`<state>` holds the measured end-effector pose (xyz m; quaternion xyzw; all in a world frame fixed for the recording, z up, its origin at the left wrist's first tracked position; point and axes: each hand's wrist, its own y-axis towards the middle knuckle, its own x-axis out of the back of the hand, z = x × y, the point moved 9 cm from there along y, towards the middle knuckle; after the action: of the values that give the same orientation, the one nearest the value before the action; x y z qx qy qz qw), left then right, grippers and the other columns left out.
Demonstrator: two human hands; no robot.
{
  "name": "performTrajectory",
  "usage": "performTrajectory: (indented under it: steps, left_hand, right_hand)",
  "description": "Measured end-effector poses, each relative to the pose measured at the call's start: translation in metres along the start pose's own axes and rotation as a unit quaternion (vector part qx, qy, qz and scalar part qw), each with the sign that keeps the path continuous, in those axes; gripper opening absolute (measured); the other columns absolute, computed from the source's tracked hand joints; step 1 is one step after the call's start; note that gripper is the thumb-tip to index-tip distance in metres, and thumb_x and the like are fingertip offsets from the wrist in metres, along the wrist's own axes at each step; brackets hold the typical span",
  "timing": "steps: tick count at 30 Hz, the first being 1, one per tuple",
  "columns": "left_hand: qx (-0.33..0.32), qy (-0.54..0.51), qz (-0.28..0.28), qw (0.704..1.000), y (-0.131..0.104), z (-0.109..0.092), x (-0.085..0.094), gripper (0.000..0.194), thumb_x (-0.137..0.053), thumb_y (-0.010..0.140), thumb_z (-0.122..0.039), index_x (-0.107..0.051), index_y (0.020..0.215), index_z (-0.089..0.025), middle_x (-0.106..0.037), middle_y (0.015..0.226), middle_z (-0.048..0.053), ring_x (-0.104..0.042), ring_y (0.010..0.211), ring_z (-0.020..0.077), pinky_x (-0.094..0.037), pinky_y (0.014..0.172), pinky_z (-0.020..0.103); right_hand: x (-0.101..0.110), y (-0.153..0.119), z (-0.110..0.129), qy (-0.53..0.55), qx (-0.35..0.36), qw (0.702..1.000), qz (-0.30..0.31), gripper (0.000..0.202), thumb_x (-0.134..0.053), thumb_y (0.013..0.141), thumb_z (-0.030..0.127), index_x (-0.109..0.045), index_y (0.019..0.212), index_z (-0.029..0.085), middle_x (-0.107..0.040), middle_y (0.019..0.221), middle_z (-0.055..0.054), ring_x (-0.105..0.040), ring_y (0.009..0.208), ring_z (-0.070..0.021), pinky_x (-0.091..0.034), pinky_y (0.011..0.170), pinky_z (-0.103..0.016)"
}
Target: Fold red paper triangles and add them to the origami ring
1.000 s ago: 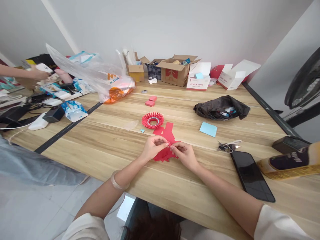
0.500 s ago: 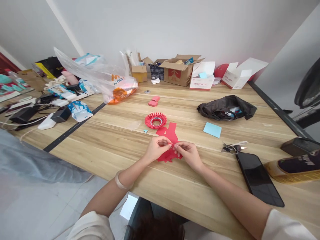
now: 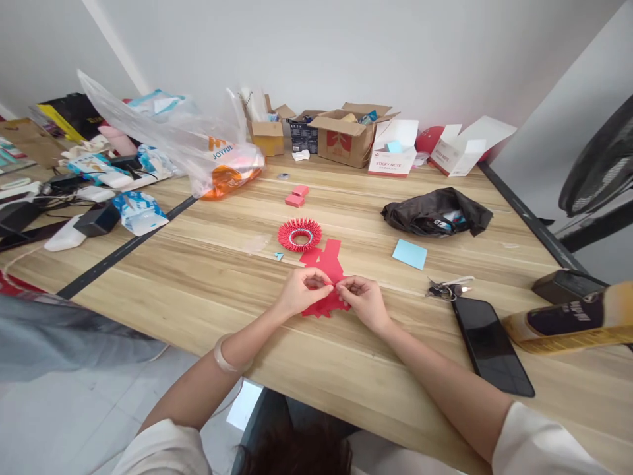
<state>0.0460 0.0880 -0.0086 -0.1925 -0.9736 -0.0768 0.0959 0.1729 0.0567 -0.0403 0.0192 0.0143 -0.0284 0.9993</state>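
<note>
Red paper piece: small red paper slip, pinched between both hands just above the wooden table, over a loose pile of red paper pieces near the front edge.
Left hand: left hand has fingers curled, thumb and forefinger closed on the slip's left end.
Right hand: right hand mirrors it, fingertips closed on the right end; the two hands almost touch.
Fold state: too small to tell whether a crease is already made, though it looks partly folded.
Doing the fold well: judged from the grip, the edges should be matched first, then the crease pressed flat with a fingernail while the other hand keeps the slip from sliding.
Finished work: spiky ring of interlocked red folded paper, lying on the table beyond the pile, apart from the hands.
Nearby: light blue square sticky note; bunch of keys; black smartphone, face up to the right.
Readable writing: "STICKY NOTE" on the white and red cardboard box; "JOYFUL" on the clear plastic bag.
</note>
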Motion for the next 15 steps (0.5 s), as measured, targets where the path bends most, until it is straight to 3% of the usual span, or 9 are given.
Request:
performTrajectory:
  steps: [10, 15]
  left_hand:
    - [-0.030, 0.036, -0.039, 0.998, -0.001, -0.007, 0.008, 0.010, -0.067, 0.068, -0.024, -0.064, 0.068, -0.014, -0.069, 0.071, 0.005, -0.065, 0.066, 0.0158, -0.053, 0.066, 0.025]
    - [-0.060, 0.099, -0.046, 0.992, -0.005, -0.012, 0.009, 0.008, -0.065, 0.071, -0.024, -0.066, 0.072, -0.016, -0.070, 0.074, 0.004, -0.065, 0.070, 0.0163, -0.052, 0.068, 0.026]
  right_hand:
    - [-0.002, -0.003, 0.006, -0.002, 0.039, 0.999, 0.006, 0.020, -0.064, 0.072, 0.035, -0.063, 0.075, 0.016, -0.065, 0.066, -0.004, -0.057, 0.056, -0.0126, -0.046, 0.053, -0.024]
    - [0.002, -0.005, 0.015, -0.072, 0.098, 0.993, -0.014, 0.015, -0.062, 0.075, 0.031, -0.067, 0.074, 0.017, -0.068, 0.073, -0.007, -0.061, 0.065, -0.0169, -0.047, 0.060, -0.028]
